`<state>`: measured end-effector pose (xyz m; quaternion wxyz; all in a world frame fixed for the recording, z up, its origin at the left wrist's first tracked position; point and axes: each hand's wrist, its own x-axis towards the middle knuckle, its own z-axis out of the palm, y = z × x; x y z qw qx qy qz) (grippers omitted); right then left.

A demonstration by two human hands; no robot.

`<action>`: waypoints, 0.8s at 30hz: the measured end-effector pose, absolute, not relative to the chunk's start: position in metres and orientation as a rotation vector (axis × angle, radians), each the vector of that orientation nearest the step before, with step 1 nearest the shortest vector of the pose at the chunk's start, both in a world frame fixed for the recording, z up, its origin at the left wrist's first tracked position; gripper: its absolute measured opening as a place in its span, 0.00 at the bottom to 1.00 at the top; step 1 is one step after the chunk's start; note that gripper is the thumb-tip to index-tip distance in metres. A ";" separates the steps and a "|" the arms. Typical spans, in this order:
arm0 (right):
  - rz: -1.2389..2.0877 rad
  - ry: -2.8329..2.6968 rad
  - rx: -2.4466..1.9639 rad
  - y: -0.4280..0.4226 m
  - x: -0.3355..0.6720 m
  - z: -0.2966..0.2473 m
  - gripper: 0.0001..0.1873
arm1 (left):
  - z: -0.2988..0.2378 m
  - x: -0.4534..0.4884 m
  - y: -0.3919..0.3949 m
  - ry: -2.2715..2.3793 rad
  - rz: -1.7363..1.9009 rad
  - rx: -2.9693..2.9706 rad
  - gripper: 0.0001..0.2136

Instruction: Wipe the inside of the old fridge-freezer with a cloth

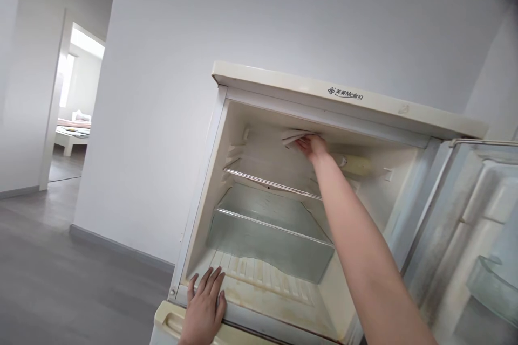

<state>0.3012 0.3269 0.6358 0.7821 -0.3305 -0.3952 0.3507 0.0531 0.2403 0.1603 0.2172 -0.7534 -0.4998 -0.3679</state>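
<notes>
An off-white fridge (283, 82) stands with its upper door (477, 237) swung open to the right. My right hand (311, 146) reaches deep inside, closed on a pale cloth (293, 136) pressed against the upper back wall. My left hand (205, 304) lies flat with fingers stretched out on the front lower edge of the compartment, holding nothing. Inside are a glass shelf (271, 186) and a clear drawer (269, 237) below it.
A white wall rises behind the fridge. Grey floor (52, 269) spreads to the left. A doorway (75, 102) at far left shows a bed in another room. A lower fridge door top (170, 321) sits under my left hand. The open door carries a clear bin (493, 285).
</notes>
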 end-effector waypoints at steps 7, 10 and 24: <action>1.088 -1.162 -0.570 0.296 0.215 0.642 0.10 | 0.161 0.052 0.242 -1.364 -1.009 -2.063 0.18; 1.129 -1.240 -0.517 0.282 0.209 0.641 0.10 | 0.160 0.052 0.243 -1.360 -1.012 -2.053 0.18; 0.515 -0.427 -0.558 0.244 0.364 0.633 0.13 | 0.158 0.052 0.243 -1.369 -1.056 -2.105 0.18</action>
